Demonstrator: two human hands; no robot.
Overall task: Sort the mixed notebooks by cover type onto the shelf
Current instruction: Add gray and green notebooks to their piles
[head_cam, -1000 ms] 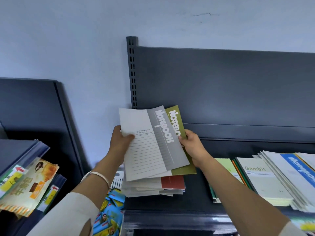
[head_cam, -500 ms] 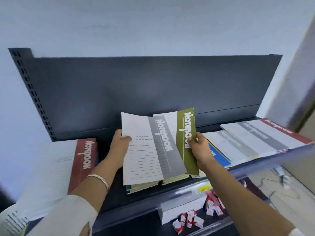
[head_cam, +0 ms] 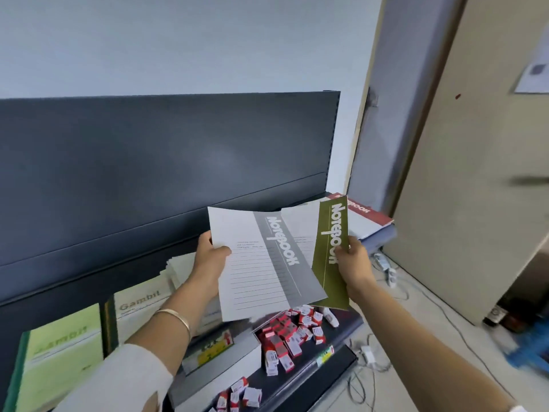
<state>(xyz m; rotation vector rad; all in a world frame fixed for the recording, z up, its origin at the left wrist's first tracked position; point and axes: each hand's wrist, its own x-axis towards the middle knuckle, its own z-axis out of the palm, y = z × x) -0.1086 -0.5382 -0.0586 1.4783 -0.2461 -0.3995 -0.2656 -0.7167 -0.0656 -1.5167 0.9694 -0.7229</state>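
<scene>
Grey-banded notebook (head_cam: 267, 263): thin and floppy, with a matte white cover ruled in fine lines and a slanted grey stripe lettered "Notebook". It is held in the air in front of the shelf, top edge curling.
Olive notebook (head_cam: 331, 251): the same slim paper make with an olive stripe, tilted, its left part tucked behind the grey-banded one.
Left hand (head_cam: 209, 257): fingers wrapped behind the grey-banded notebook's left edge, thumb pressed on the cover.
Right hand (head_cam: 353, 260): fingers gripping the olive notebook's right edge.
Shelf (head_cam: 148, 162): smooth dark metal back panel, with a perforated upright at its right end.
Red-banded notebooks (head_cam: 368, 221): a flat pile at the shelf's right end, behind the olive one.
Gambit notebooks (head_cam: 59, 352): pale green and cream covers lying on the shelf at lower left, blurred.
Small boxes (head_cam: 285, 337): red-and-white cartons heaped on the lower shelf.
Bangle (head_cam: 175, 318): a thin metal band on the left wrist.
</scene>
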